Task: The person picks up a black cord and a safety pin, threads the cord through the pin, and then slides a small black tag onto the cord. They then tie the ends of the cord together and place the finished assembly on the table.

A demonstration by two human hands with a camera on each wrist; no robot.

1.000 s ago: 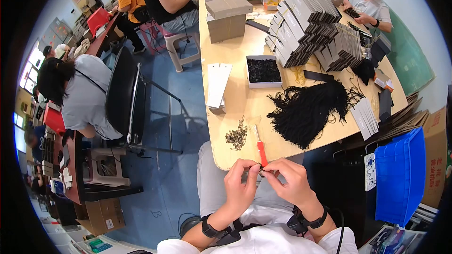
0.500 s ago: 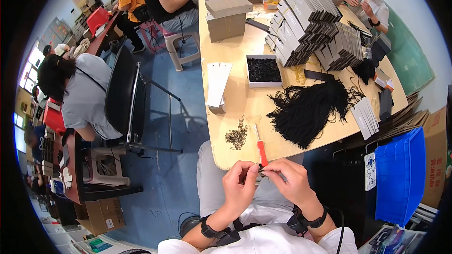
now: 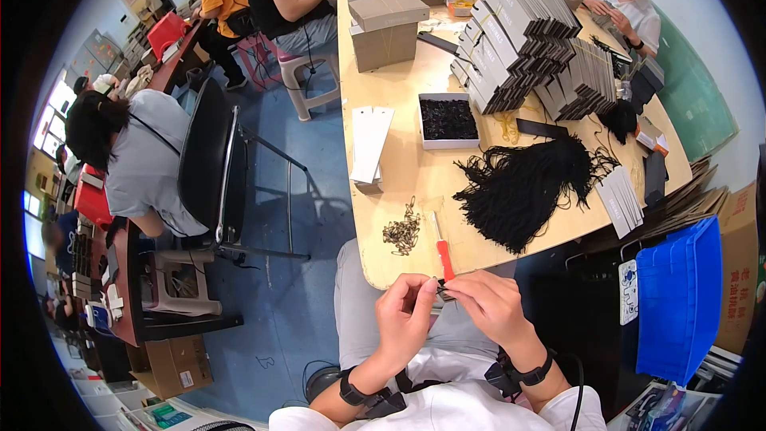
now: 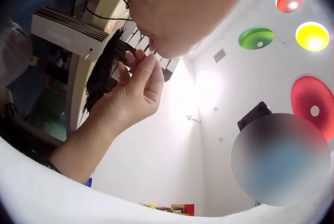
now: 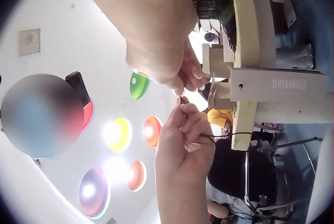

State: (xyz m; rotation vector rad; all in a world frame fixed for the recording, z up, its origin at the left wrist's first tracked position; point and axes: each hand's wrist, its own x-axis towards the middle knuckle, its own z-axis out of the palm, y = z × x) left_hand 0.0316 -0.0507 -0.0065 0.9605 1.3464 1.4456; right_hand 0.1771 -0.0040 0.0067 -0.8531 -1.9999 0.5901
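My left hand (image 3: 405, 311) and right hand (image 3: 488, 303) meet at the table's near edge, above the lap. Thumb and forefinger of each pinch a small piece of black cord (image 3: 441, 285), mostly hidden by fingertips. In the right wrist view a thin black cord (image 5: 235, 134) loops out from the left hand. Grey cards (image 5: 282, 84) with a punched hole and printed lettering show beside the hands there. Just beyond the fingers lies a red-handled tool (image 3: 445, 259). Left of it is a pile of small brass-coloured metal pieces (image 3: 401, 233).
A bundle of black cords (image 3: 519, 195) spreads across the table (image 3: 415, 172). Behind it stand a white box (image 3: 451, 144) of small black pieces and tall stacks of grey cards (image 3: 511, 40). White cards (image 3: 369, 140) lie at left. A blue bin (image 3: 678, 299) stands at right; another person (image 3: 630, 8) sits opposite.
The right hand's fingers have shifted slightly left, closer over the left fingertips. The left hand stays nearly in place. Across the table, the other person's hands have risen.
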